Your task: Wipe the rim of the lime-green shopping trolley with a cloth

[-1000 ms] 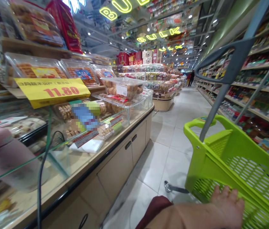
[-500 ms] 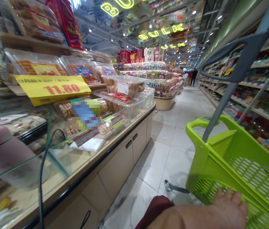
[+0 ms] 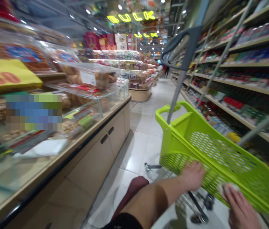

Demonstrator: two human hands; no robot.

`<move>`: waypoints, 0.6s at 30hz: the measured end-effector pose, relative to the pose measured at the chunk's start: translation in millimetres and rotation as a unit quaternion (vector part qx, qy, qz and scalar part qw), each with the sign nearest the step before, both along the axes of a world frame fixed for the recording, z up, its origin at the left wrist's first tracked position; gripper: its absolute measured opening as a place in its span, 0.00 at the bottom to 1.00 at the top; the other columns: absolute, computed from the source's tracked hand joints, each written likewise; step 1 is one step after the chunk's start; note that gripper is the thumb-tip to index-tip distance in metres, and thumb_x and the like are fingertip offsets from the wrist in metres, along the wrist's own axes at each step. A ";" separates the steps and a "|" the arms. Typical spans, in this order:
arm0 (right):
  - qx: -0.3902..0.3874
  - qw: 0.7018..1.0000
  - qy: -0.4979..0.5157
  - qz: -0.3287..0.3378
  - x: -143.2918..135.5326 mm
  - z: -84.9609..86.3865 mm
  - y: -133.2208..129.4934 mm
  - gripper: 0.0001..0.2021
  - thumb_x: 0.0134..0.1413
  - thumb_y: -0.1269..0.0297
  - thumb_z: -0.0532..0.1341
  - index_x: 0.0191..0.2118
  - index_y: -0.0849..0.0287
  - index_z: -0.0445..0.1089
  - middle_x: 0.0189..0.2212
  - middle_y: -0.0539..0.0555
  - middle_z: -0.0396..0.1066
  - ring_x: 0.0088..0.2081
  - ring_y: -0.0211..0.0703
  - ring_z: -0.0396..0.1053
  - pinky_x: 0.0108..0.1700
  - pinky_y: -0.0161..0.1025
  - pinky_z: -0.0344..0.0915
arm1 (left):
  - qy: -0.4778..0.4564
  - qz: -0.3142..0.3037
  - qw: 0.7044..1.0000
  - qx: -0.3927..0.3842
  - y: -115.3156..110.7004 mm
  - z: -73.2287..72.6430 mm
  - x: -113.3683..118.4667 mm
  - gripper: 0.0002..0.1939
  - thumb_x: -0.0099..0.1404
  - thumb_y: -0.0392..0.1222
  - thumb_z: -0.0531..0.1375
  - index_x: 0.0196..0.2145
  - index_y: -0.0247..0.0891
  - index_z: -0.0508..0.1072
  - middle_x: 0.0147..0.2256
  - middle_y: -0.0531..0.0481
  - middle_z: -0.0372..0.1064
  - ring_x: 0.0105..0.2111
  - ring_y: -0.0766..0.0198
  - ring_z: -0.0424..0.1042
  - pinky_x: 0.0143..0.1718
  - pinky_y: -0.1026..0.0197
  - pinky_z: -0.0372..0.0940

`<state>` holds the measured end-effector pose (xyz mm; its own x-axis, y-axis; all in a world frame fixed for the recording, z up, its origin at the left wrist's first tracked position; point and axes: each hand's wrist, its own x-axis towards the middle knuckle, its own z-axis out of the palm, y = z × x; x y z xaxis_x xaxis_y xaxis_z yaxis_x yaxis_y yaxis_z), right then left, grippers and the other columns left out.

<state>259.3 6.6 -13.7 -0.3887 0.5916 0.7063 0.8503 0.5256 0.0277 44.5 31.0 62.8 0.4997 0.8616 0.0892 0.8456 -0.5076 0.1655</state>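
Observation:
A bright green shopping cart basket (image 3: 210, 162) with perforated walls fills the right of the view. My left hand (image 3: 193, 175) reaches across and rests against its near side, the fingers apart and holding nothing. Farther right, my right hand (image 3: 241, 203) presses a crumpled white cloth or tissue (image 3: 222, 190) to the lower side of the basket. Part of the cloth is hidden beneath the fingers. Above the basket's far end rises the cart's grey handle (image 3: 185, 47).
To the left runs a glass-edged display counter (image 3: 101, 140) with packaged baked goods (image 3: 98, 78) and a yellow price sign (image 3: 7, 76). Stocked shelves (image 3: 256, 66) line the right. The tiled aisle (image 3: 139, 146) leads to a distant person (image 3: 166, 70). Cart wheels (image 3: 200, 218) show below the basket.
The view has swung right, so the counter and cart sit farther left. My right hand with the white cloth has come into view. My left hand stays at the basket's side.

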 end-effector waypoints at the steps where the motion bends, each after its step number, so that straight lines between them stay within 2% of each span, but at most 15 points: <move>1: 0.009 1.000 0.004 -0.015 5.6 9.3 -1.0 0.33 0.47 0.74 0.49 0.61 0.50 0.44 0.56 0.51 0.55 0.56 0.52 0.53 0.53 0.50 0.56 | 0.010 0.002 1.000 -0.011 -0.7 1.7 1.1 0.26 0.59 0.39 0.43 0.56 0.31 0.50 0.60 0.41 0.39 0.59 0.53 0.41 0.56 0.47 0.44; 3: 0.025 0.999 0.005 -0.041 11.8 20.1 -0.5 0.32 0.48 0.77 0.47 0.61 0.53 0.45 0.57 0.55 0.53 0.58 0.51 0.49 0.54 0.51 0.53 | 0.025 0.009 0.999 -0.028 -1.1 2.5 6.6 0.28 0.59 0.37 0.45 0.57 0.30 0.48 0.61 0.39 0.37 0.60 0.53 0.40 0.56 0.47 0.43; 4: 0.014 0.999 -0.004 -0.046 13.1 20.1 0.2 0.31 0.49 0.78 0.46 0.60 0.55 0.46 0.57 0.55 0.54 0.59 0.50 0.48 0.54 0.51 0.52 | 0.030 0.018 0.999 -0.034 -1.5 1.8 10.9 0.29 0.58 0.36 0.46 0.57 0.30 0.48 0.61 0.38 0.36 0.60 0.53 0.39 0.57 0.47 0.42; 8: -0.113 0.992 -0.044 -0.044 13.3 -6.9 -6.7 0.27 0.48 0.81 0.44 0.55 0.57 0.58 0.55 0.56 0.56 0.59 0.47 0.46 0.54 0.52 0.52 | 0.024 -0.019 1.000 -0.007 -8.3 -4.1 30.7 0.28 0.59 0.33 0.45 0.58 0.33 0.48 0.62 0.44 0.35 0.61 0.56 0.36 0.57 0.49 0.41; 11: -0.175 0.983 -0.031 -0.036 12.8 -21.7 -20.2 0.26 0.49 0.81 0.45 0.54 0.58 0.59 0.55 0.57 0.57 0.59 0.47 0.47 0.54 0.53 0.53 | 0.029 -0.040 0.999 0.006 -13.4 -8.5 41.0 0.28 0.58 0.34 0.46 0.58 0.35 0.49 0.62 0.46 0.36 0.61 0.58 0.36 0.57 0.49 0.41; 13: -0.159 0.987 -0.014 -0.033 15.0 -15.6 -25.0 0.27 0.50 0.81 0.44 0.55 0.57 0.57 0.55 0.56 0.57 0.59 0.46 0.46 0.55 0.52 0.52 | 0.028 -0.047 0.998 0.017 -13.2 -10.6 44.3 0.28 0.58 0.34 0.46 0.58 0.36 0.49 0.62 0.46 0.36 0.61 0.58 0.37 0.57 0.49 0.41; 18: -0.050 0.995 0.037 -0.079 31.0 18.5 -13.4 0.27 0.51 0.79 0.45 0.58 0.56 0.52 0.57 0.57 0.52 0.61 0.47 0.41 0.57 0.53 0.47 | 0.028 -0.057 0.997 0.044 -7.3 -13.3 47.4 0.27 0.60 0.32 0.43 0.58 0.35 0.49 0.62 0.47 0.37 0.61 0.59 0.37 0.58 0.50 0.41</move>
<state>290.3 -6.8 4.9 -0.2342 0.7099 0.6642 0.9201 0.3825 -0.0845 91.9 23.7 49.5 0.5997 0.7894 0.1313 0.7887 -0.6108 0.0696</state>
